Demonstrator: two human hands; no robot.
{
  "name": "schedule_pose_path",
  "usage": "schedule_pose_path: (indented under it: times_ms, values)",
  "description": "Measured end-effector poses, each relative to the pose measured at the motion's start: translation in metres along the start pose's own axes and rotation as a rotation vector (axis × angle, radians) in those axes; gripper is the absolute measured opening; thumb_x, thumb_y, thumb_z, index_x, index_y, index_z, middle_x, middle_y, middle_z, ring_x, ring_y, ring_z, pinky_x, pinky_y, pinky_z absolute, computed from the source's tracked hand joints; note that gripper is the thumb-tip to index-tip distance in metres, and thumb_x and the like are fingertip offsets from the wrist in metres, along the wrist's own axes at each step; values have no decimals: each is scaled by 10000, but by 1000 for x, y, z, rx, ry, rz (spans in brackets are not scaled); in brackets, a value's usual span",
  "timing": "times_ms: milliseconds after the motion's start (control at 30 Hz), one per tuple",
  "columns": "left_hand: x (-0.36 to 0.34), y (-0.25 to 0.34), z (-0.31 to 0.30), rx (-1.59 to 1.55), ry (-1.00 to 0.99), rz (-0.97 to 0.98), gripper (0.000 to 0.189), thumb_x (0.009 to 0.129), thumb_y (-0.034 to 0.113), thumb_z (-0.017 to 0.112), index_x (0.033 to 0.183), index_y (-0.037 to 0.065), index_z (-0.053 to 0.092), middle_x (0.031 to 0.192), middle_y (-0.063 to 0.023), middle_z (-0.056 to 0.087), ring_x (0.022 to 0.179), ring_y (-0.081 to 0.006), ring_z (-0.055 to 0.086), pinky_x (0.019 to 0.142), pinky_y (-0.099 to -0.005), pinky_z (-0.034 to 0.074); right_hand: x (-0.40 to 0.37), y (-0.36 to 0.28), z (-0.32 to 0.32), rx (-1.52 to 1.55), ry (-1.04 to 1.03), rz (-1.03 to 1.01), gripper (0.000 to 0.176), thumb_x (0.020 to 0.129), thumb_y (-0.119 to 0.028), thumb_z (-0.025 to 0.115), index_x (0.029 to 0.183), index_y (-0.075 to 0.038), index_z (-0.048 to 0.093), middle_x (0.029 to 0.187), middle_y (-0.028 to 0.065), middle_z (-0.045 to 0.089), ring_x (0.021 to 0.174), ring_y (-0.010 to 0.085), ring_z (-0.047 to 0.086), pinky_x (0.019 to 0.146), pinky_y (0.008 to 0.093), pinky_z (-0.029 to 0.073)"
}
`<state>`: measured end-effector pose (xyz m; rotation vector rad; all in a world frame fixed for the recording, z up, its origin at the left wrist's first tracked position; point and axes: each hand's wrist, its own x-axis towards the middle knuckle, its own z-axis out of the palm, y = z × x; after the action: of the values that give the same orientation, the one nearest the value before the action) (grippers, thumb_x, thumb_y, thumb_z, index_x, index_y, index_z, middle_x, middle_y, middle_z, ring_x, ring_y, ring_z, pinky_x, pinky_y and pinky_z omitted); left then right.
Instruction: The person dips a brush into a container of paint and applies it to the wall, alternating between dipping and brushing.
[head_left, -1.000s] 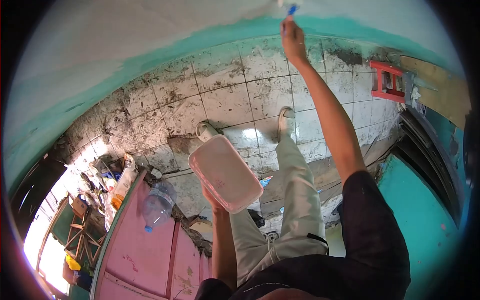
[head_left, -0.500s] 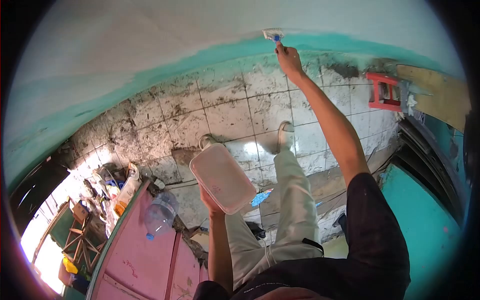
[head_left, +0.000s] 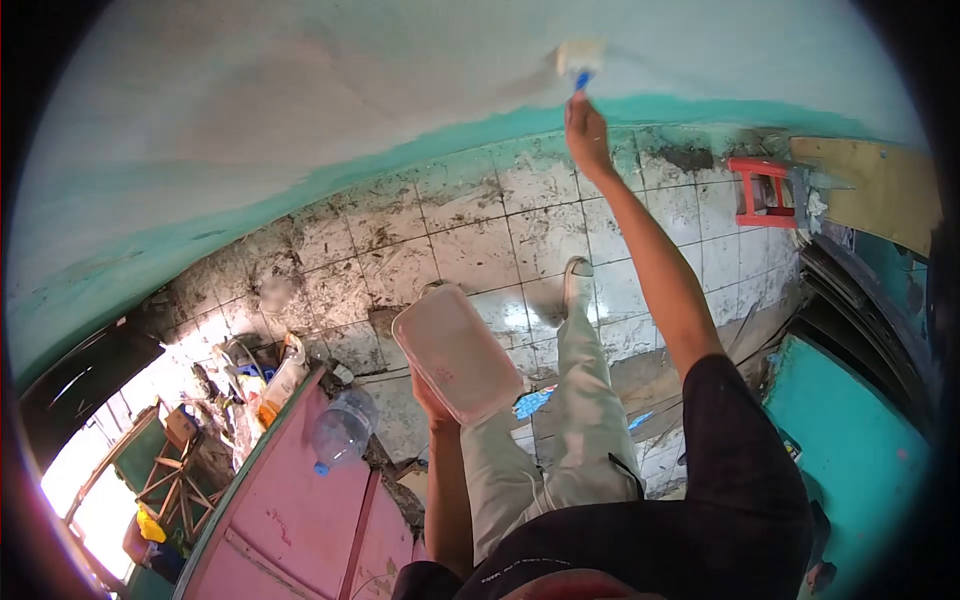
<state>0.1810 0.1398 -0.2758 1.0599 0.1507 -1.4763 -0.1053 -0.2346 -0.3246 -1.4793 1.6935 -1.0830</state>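
My right hand (head_left: 586,128) is wrapped round the blue handle of a wide paint brush (head_left: 581,62), whose pale head is against the wall (head_left: 400,90). The wall is pale above and teal along its lower band. My left hand (head_left: 430,398) holds a translucent pinkish plastic container (head_left: 458,355) by its near left side, over my legs. Part of that hand is hidden by the container.
Dirty white tiles (head_left: 470,245) cover the floor. A red stool (head_left: 765,190) stands at the right near the wall. A clear bottle (head_left: 343,430) lies on a pink panel (head_left: 285,500) at lower left. A teal panel (head_left: 850,450) is at lower right.
The brush and my right hand have shifted slightly right, with the brush now higher on the pale part of the wall. The view has tilted a little. The container remains in my left hand.
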Motion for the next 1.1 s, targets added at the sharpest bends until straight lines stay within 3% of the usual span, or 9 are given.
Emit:
schedule_pose_path:
  times_ms: [100,200,300,500,633,733,900,967,1100]
  values:
    - [-6,5,-2,6,68,-23,460,1064,396,342,1364,78,487,1215,-64,588,1076,-204,591,919,-352,505,-9,111,24,-109,-201,357,577,1027,-500,357,844,-9,598,742,178,634,718,361,630,695,468,477]
    - [-12,6,3,38,130,-65,477,1064,419,344,1370,81,483,1236,-62,583,1092,-208,588,937,-359,498,-7,147,27,-317,-218,598,537,1016,-492,414,752,-48,559,582,48,517,528,209,523,552,401,417]
    - [-10,-10,-22,27,85,-97,507,1060,453,346,1384,86,476,1251,-62,580,1117,-210,584,951,-363,492,6,110,-8,-261,-189,436,528,1014,-469,447,709,-52,560,542,49,476,506,195,496,525,391,381]
    - [-19,-20,43,-15,-15,-149,532,1053,488,349,1382,91,479,1258,-63,582,1102,-210,586,951,-376,494,-6,-117,-93,-24,12,108,502,1033,-453,460,694,-83,482,552,-42,342,516,64,328,480,277,281]
    - [-20,-24,67,-10,-29,-180,538,1054,491,340,1383,88,478,1256,-66,584,1093,-213,593,947,-383,503,-8,-163,-105,196,94,-185,461,1064,-362,397,753,-34,486,568,-1,356,527,94,346,500,298,297]
    - [-20,-36,42,186,57,-112,523,1058,469,337,1385,86,475,1255,-74,584,1098,-217,597,941,-387,511,7,-83,-60,162,97,-172,479,1064,-387,372,763,-32,481,588,30,396,533,120,364,511,318,335]
    - [-17,-48,8,-89,28,-150,487,1057,417,342,1382,79,473,1241,-82,586,1107,-227,589,939,-392,505,1,128,30,-22,-56,68,523,1053,-435,300,837,-33,554,651,157,569,584,366,537,607,462,435]
    - [-15,-51,-6,-42,18,-119,490,1057,419,338,1383,77,470,1240,-84,585,1109,-231,588,942,-392,503,-7,169,50,-198,-139,193,540,1047,-456,293,896,-51,617,776,213,656,748,469,607,692,552,463]
    - [0,-61,-33,78,41,-43,501,1059,431,330,1384,75,466,1242,-85,581,1106,-230,586,941,-385,499,-5,227,75,-359,-199,332,521,1040,-455,328,1021,-58,664,931,230,685,854,461,631,779,565,490]
